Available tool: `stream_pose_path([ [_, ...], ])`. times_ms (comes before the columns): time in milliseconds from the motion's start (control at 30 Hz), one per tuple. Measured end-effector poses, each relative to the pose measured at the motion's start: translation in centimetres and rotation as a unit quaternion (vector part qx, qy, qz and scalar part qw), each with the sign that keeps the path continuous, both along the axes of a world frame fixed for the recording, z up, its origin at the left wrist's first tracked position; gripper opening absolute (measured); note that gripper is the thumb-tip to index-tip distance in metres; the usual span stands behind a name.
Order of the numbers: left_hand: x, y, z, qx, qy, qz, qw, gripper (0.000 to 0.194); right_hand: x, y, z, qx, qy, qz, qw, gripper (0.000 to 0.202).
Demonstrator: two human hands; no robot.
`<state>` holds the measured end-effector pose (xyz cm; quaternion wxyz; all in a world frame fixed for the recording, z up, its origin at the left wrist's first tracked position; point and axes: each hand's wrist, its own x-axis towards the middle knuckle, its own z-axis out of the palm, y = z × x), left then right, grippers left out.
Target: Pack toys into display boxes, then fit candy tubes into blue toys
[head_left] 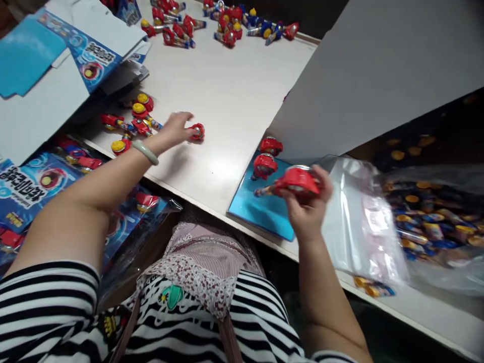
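Blue card: lying flat at the near edge of the worktop (223, 85), in front of a tall white panel (363, 75); two red spinning-top toys (264, 165) rest at its far end.
Right hand: over the blue card (260, 212), its grip closed, thumb and fingers pinching a third red toy (297, 182) by its body, the printed tube pointing left.
Right hand's place: just beside the two resting toys; the person's hand (310, 217) blocks part of the held one.
Left hand: reaching across the worktop (177, 127), finger and thumb parted next to a single red toy (198, 132); blur hides whether the grip has hold of it.
Progress so far: two toys on the card, the third above it, apparently not yet set down.
Loose toys: a cluster with yellow discs (139, 108) left of the left hand, plus many red and blue ones (227, 36) along the far edge.
Right side: clear plastic bags (346, 212) and a bagged heap of blue-and-yellow pieces (434, 227).
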<state>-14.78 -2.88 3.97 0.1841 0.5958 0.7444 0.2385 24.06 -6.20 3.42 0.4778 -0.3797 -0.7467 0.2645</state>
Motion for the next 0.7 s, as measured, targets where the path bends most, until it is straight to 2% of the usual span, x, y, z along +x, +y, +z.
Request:
stream_pose_path([
  [33, -1.8, 0.6, -0.9, -0.009, 0.041, 0.015, 0.999, 0.042, 0.0, -0.3, -0.9, 0.005, -0.017, -0.003, 1.0, 0.065],
  [100, -3.8, 1.4, -2.6, -0.044, 0.069, 0.008, 0.997, 0.046, -0.7, -0.9, -2.6, 0.039, -0.02, -0.01, 0.999, 0.055],
  [167, -4.0, 1.7, -4.0, -0.066, 0.06, -0.003, 0.996, 0.037, -1.6, -1.4, -3.6, 0.05, -0.038, -0.003, 0.998, 0.052],
  [267, -2.8, 1.7, -4.8, -0.092, 0.048, 0.0, 0.995, 0.034, -2.0, -1.6, -3.3, 0.049, -0.083, 0.005, 0.995, 0.052],
  [367, -1.3, 1.1, -4.3, -0.087, -0.069, -0.04, 0.993, 0.029, -1.6, -1.3, -1.7, 0.038, -0.105, -0.003, 0.994, 0.053],
  [433, 0.1, 0.3, -3.5, -0.064, -0.187, -0.099, 0.975, 0.032, -1.4, -1.0, -1.2, 0.009, -0.135, 0.004, 0.991, 0.052],
  [500, 1.7, -0.8, -2.5, -0.036, -0.267, -0.148, 0.952, 0.039, -1.5, -0.6, -1.5, -0.024, -0.165, 0.026, 0.986, 0.05],
  [633, 5.5, -3.4, -0.7, 0.022, -0.337, -0.187, 0.922, 0.04, -1.8, -0.4, -2.7, -0.067, -0.183, 0.065, 0.979, 0.049],
  [700, 7.8, -4.7, 0.0, 0.036, -0.348, -0.202, 0.915, 0.034, -1.8, -0.6, -2.1, -0.053, -0.194, 0.067, 0.977, 0.051],
])
